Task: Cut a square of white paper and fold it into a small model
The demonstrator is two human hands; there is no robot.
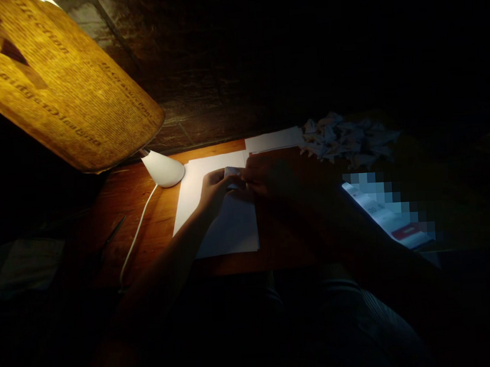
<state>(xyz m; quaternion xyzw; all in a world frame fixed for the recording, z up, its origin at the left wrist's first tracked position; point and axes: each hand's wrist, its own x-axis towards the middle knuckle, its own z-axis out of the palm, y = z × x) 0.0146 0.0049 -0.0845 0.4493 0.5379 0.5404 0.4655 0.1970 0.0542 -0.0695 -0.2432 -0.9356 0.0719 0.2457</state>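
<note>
You're in near-darkness, with a lamp's printed yellow shade (67,88) glowing at your upper left, its white base (164,170) standing on the reddish-brown wooden worktop (122,190), a white cord (138,227) running to the near edge. Behind it, you've got a rough, dark wall (173,72) with block-like joints, catching warm light on the left and sinking into black on the right!

The lampshade (67,88) runs off the left and top edges, its lettering (39,101) blurred; the left hand (215,186) covers part of the small paper piece (232,172); the right hand (263,174) sinks into shadow, its grip unclear; the crumpled-looking paper heap (341,137) fades into darkness, uncountable; the phone (384,214) is partly pixelated.
</note>
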